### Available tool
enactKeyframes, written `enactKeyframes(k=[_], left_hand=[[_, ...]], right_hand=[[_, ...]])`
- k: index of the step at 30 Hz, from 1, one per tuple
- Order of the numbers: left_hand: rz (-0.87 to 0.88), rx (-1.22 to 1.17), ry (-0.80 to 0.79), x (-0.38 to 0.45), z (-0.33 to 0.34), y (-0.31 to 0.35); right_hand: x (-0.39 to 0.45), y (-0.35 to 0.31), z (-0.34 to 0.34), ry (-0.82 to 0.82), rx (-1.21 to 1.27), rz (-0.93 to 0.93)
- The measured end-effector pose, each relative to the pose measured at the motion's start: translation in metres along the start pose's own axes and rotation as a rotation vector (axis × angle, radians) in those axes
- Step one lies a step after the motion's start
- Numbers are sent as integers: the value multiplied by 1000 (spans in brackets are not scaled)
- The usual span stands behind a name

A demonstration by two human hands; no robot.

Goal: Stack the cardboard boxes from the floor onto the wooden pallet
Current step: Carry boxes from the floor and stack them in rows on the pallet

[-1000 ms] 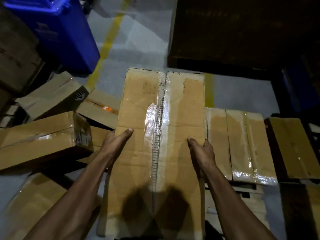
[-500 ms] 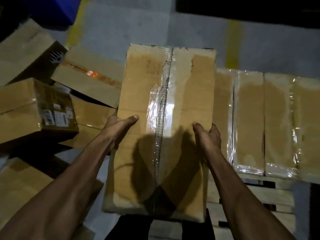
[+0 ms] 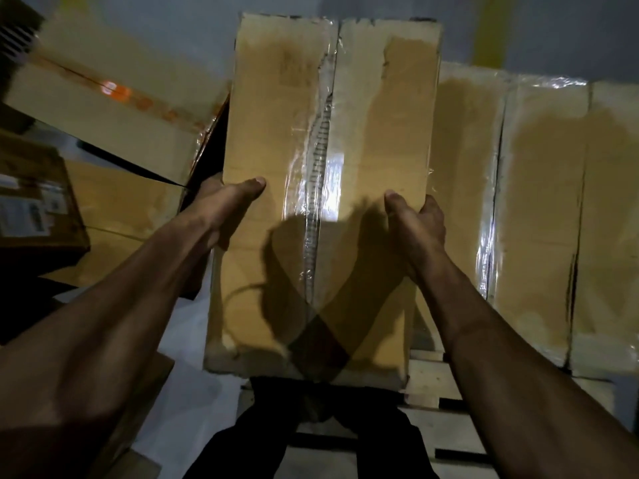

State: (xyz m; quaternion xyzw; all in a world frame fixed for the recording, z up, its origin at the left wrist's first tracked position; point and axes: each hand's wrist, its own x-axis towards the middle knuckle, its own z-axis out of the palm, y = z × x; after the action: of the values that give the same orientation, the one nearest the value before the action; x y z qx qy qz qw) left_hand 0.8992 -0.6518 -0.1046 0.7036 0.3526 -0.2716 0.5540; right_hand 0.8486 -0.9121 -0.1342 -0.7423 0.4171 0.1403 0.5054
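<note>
Dim scene, glare on the tape (image 3: 330, 188), crossed forearm shadows on the box (image 3: 377, 133), blurred wide-angle edges.

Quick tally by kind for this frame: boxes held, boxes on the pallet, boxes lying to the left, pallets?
Held box, gripped by left hand and right hand: 1
Boxes on the pallet: 2 visible, maybe a third at the right edge
Boxes lying to the left: at least 3
Pallet: 1
Total: 7 at least

Held box (image 3: 363, 140) centre, loose boxes (image 3: 114, 108) left, stacked boxes (image 3: 539, 209) right on pallet (image 3: 432, 382).
</note>
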Motion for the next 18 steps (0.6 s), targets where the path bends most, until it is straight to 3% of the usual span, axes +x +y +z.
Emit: enactKeyframes(k=[4, 7, 11, 18], left_hand=[[16, 4, 38, 26, 13, 4], [2, 53, 34, 40, 33, -4], [105, 166, 118, 57, 54, -22], [165, 236, 139, 63, 54, -33]], right_hand=[[26, -1, -3, 53, -168, -14], [42, 14, 4, 75, -448, -55], [45, 55, 24, 57, -751, -195], [40, 69, 11, 1, -868, -296]])
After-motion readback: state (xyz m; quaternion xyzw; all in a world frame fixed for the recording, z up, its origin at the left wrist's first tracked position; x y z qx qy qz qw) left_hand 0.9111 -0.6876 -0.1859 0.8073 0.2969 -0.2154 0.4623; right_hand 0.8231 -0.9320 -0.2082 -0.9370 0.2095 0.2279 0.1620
